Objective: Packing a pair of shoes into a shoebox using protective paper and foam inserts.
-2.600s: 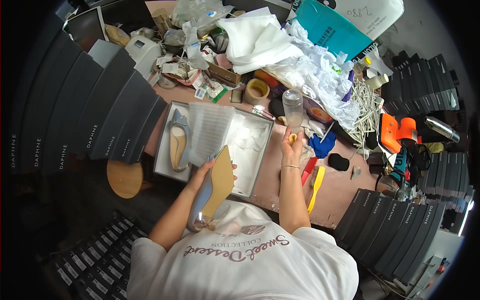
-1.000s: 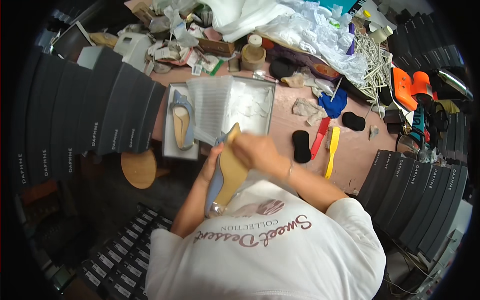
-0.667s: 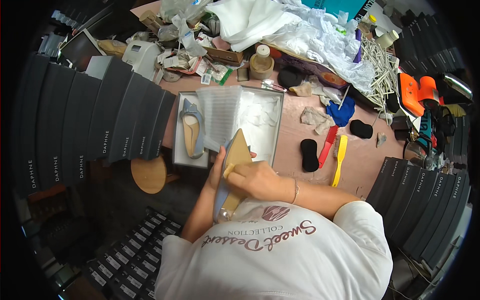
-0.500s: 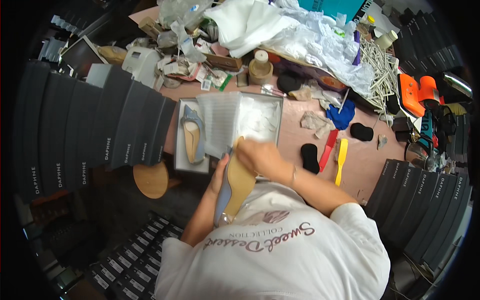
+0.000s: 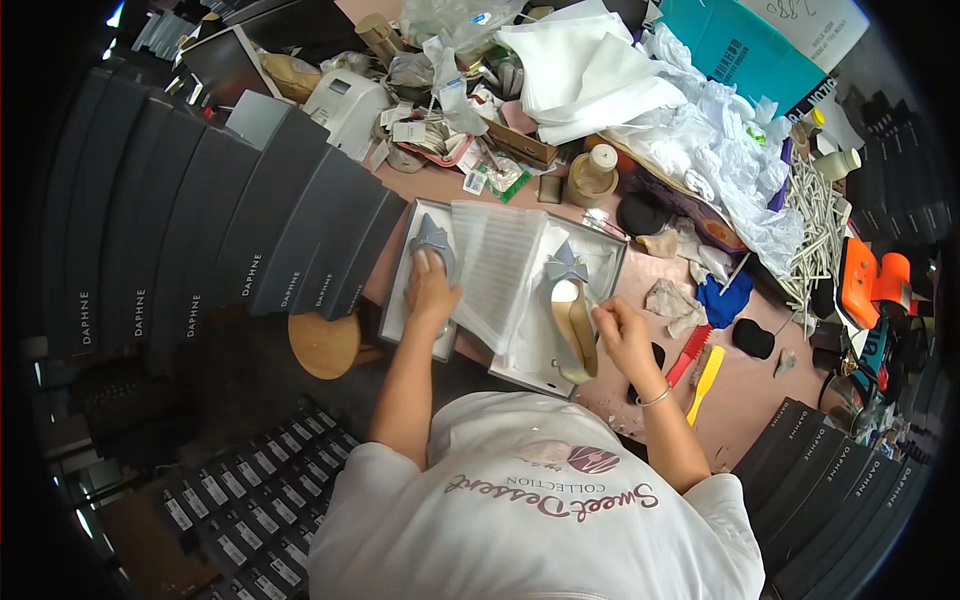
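Observation:
An open grey shoe box [image 5: 612, 282] lined with white tissue paper [image 5: 497, 270] sits on the pink table in front of me. My left hand [image 5: 430, 295] rests on a light blue pointed shoe [image 5: 430, 243] lying in the box's left half. My right hand [image 5: 620, 335] holds the heel end of a second light blue shoe [image 5: 570, 310] with a bow at its toe and a tan insole, lowered into the box's right half.
Stacks of dark shoe boxes [image 5: 250, 240] stand to the left and lower right [image 5: 840, 480]. A round wooden stool [image 5: 322, 345] is below the table edge. Red [image 5: 690, 355] and yellow [image 5: 705, 380] brushes, a black pad [image 5: 750, 338] and white paper clutter [image 5: 700, 150] lie to the right.
I was holding the second shoe sole-up in both hands above my lap. Now it lies in the box's right half under my right hand, and my left hand has moved onto the other shoe.

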